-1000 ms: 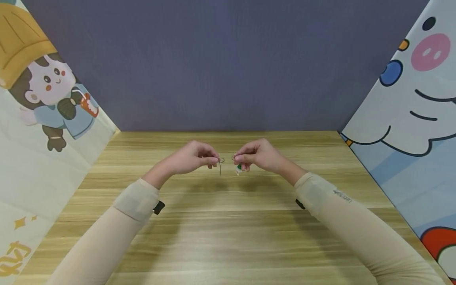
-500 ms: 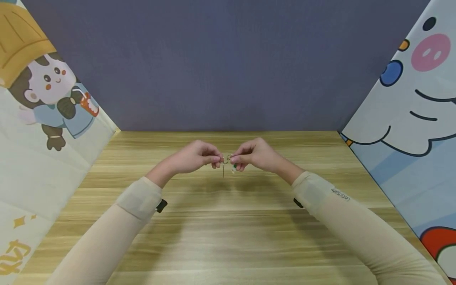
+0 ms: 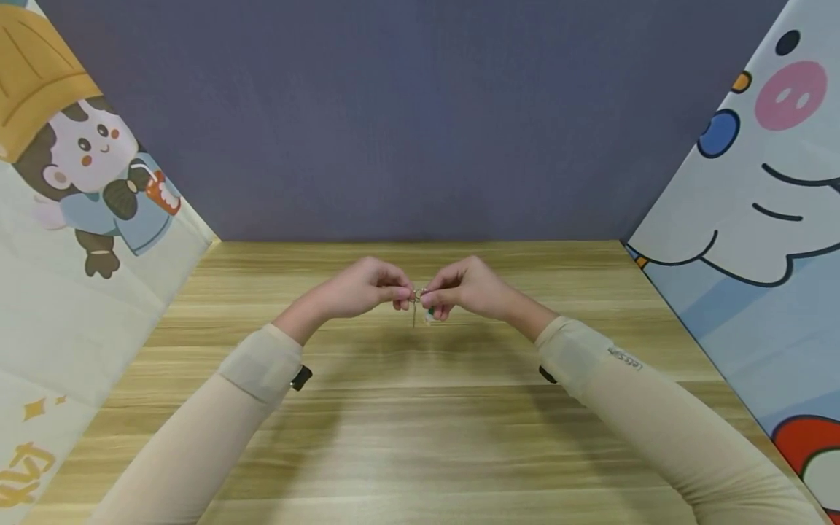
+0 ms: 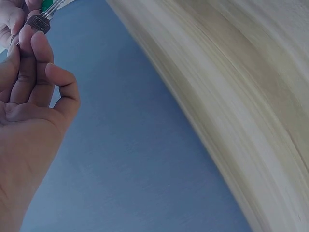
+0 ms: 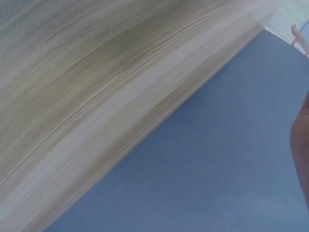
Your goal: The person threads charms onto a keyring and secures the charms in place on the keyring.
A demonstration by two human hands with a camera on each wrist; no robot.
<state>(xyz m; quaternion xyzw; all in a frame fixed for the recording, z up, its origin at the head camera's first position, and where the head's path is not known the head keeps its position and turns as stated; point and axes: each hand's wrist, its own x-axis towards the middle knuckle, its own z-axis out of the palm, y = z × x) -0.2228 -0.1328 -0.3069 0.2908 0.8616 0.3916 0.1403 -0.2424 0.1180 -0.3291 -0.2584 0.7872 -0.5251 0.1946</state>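
Note:
My left hand pinches a ring of metal keys between thumb and fingertips, and the keys hang down. A dark-headed key shows at the fingertips in the left wrist view. My right hand pinches the metal ring of a keychain charm, green and white, which dangles below the fingers. Between the fingertips the two rings meet at a small metal loop; whether they are linked is too small to tell. The right wrist view shows only a sliver of the right hand.
Both hands are above a wood-grain table. A dark blue-grey panel stands behind it. Cartoon-printed panels flank the table at left and right.
The hands have drawn together: the left with the keys moved right and the right with the charm moved left. The rings, apart a second ago, now meet between the fingertips.

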